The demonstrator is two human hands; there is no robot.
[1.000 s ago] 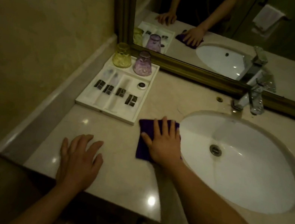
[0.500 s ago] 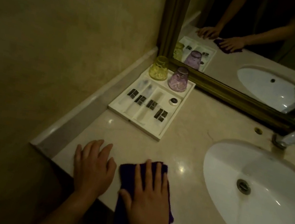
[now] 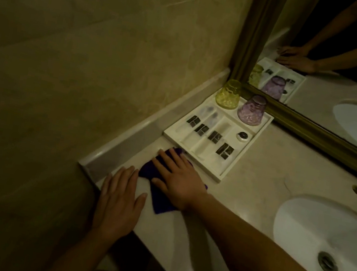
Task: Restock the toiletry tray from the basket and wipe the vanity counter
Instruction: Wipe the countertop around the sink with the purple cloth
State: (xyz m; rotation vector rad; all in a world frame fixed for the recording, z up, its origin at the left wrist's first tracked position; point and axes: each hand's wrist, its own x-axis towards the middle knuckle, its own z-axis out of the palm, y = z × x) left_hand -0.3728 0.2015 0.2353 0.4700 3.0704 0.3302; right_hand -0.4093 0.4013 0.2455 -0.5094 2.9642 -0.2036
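A white toiletry tray lies in the counter's back left corner. It holds several long packets with dark labels, a small round tin, and an upturned yellow cup and purple cup. My right hand presses flat on a purple cloth on the beige vanity counter, just in front of the tray's near edge. My left hand lies flat and empty on the counter's front left corner, beside the cloth. No basket is in sight.
A white oval sink with a metal drain fills the right side. A gold-framed mirror runs along the back. A low stone ledge and the tiled wall bound the counter on the left.
My right hand has slid the cloth from beside the sink to the left, then up against the tray's near edge. My left hand has stayed on the front left corner.
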